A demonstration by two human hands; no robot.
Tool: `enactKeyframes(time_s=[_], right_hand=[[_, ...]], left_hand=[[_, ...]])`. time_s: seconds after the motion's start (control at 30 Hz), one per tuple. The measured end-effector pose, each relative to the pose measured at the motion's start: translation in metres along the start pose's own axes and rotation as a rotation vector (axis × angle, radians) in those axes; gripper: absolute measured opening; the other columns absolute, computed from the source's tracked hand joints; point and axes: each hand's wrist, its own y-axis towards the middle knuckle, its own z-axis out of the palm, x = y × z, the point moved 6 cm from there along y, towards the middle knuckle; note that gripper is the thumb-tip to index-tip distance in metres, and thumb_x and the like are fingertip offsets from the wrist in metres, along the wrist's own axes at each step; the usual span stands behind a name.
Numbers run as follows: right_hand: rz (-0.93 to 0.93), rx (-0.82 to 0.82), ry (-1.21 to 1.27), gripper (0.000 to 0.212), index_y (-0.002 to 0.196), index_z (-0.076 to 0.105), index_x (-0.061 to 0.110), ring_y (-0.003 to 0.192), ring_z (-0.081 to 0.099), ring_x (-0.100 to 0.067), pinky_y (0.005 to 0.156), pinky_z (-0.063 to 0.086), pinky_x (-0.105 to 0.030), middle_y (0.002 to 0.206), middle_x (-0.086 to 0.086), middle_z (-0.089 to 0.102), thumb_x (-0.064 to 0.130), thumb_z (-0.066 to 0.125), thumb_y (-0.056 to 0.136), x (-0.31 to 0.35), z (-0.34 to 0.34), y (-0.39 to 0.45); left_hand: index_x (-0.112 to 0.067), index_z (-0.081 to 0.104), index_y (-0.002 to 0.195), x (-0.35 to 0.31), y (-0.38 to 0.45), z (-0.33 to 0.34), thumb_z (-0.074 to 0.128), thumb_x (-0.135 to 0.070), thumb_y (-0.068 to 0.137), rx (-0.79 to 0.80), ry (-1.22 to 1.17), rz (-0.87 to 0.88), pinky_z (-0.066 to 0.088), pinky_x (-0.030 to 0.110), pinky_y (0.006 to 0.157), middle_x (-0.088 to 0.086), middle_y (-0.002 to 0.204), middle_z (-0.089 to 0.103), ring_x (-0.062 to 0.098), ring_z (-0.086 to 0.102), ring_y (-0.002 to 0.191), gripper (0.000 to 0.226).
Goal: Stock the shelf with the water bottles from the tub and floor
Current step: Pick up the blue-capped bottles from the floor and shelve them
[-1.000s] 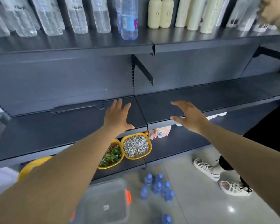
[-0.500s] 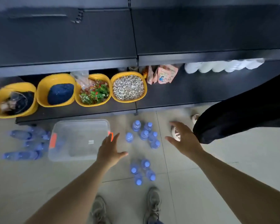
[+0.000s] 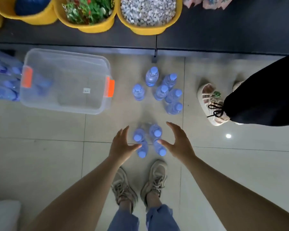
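Down on the tiled floor, four water bottles with blue caps stood bunched together just far of the person's own sneakers. The left hand and right hand hovered either side of that bunch, each grip spread apart with fingers straight-ish, holding nothing. Couldn't tell if the fingertips actually touched the bottles.

Six more bottles stood further out, and a clear tub with orange latches sat to the left; it had a small white sticker, but the writing was way too tiny to read. No brand was legible on any bottle either. More bottles lay on their sides left of the tub.

Far side: the bottom shelf carried yellow bins of pebbles, green stuff and something blue. Another person's shoe and a black garment were on the right.
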Motion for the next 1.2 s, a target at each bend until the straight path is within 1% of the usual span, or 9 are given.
enactKeyframes(time_s=[0.3,0.5,0.6,0.7,0.8,0.87,0.97,1.07,1.2], right_hand=[[-0.087,0.147,-0.065,0.07,0.139,0.04,0.018,0.131,0.038,-0.02,0.099,0.019,-0.013,0.143,-0.002,0.041,0.023,0.074,0.078,-0.079,0.083,0.076],[-0.122,0.097,0.057,0.054,0.128,0.055,0.017,0.117,0.047,-0.006,0.095,0.024,-0.001,0.128,0.008,0.053,0.013,0.073,0.078,-0.095,0.103,0.1],[-0.088,0.052,0.153,0.05,0.121,0.059,0.018,0.108,0.048,0.004,0.091,0.026,0.004,0.12,0.016,0.054,0.01,0.076,0.074,-0.1,0.106,0.109],[-0.097,0.062,0.179,0.053,0.12,0.059,0.018,0.107,0.048,0.005,0.09,0.029,0.002,0.118,0.016,0.054,0.012,0.079,0.071,-0.101,0.111,0.115],[-0.013,-0.036,0.235,0.05,0.117,0.057,0.021,0.1,0.053,-0.003,0.089,0.039,-0.012,0.106,0.017,0.058,0.015,0.079,0.071,-0.107,0.106,0.122],[0.052,-0.157,0.297,0.042,0.111,0.059,0.02,0.093,0.056,-0.007,0.085,0.042,-0.019,0.097,0.014,0.06,0.016,0.077,0.073,-0.109,0.096,0.126],[0.09,-0.239,0.334,0.036,0.109,0.061,0.016,0.093,0.058,-0.011,0.085,0.046,-0.025,0.099,0.007,0.063,0.02,0.075,0.076,-0.108,0.082,0.129],[0.081,-0.253,0.332,0.035,0.111,0.061,0.018,0.097,0.059,-0.011,0.092,0.048,-0.031,0.102,0.009,0.063,0.021,0.073,0.079,-0.095,0.071,0.119],[0.024,-0.246,0.356,0.036,0.113,0.061,0.019,0.097,0.059,-0.008,0.096,0.048,-0.031,0.104,0.013,0.063,0.02,0.073,0.079,-0.053,0.046,0.091]], left_hand=[[-0.023,0.028,0.145,0.055,0.072,0.081,0.071,-0.03,0.08,-0.03,-0.216,0.022,0.022,0.014,0.098,-0.004,0.149,0.036,0.012,0.035,0.137,0.079],[-0.022,0.044,0.137,0.067,0.097,0.096,0.069,-0.022,0.082,-0.13,-0.33,0.088,0.024,0.006,0.093,-0.007,0.138,0.049,0.008,0.045,0.127,0.06],[-0.024,0.045,0.135,0.069,0.109,0.099,0.069,-0.023,0.083,-0.139,-0.409,0.093,0.027,0.01,0.095,-0.009,0.136,0.051,0.005,0.046,0.123,0.058],[-0.019,0.045,0.135,0.059,0.12,0.102,0.067,-0.031,0.075,-0.098,-0.422,0.157,0.028,0.008,0.096,-0.006,0.136,0.05,0.006,0.044,0.124,0.065],[-0.013,0.053,0.123,0.048,0.126,0.097,0.06,-0.032,0.07,-0.107,-0.451,0.19,0.031,-0.004,0.083,-0.007,0.117,0.058,0.001,0.051,0.106,0.057],[-0.015,0.057,0.115,0.05,0.13,0.093,0.06,-0.038,0.069,-0.141,-0.476,0.169,0.036,0.0,0.078,-0.01,0.104,0.061,0.005,0.055,0.096,0.051],[-0.019,0.059,0.111,0.055,0.128,0.084,0.058,-0.049,0.064,-0.176,-0.499,0.163,0.043,0.018,0.086,-0.012,0.1,0.062,0.005,0.057,0.094,0.056],[-0.02,0.06,0.112,0.051,0.116,0.063,0.061,-0.038,0.069,-0.221,-0.517,0.149,0.046,0.028,0.092,-0.013,0.102,0.062,0.006,0.057,0.097,0.047],[-0.023,0.062,0.11,0.04,0.091,0.023,0.062,-0.05,0.062,-0.259,-0.521,0.165,0.047,0.027,0.093,-0.012,0.103,0.063,0.01,0.059,0.1,0.055]])
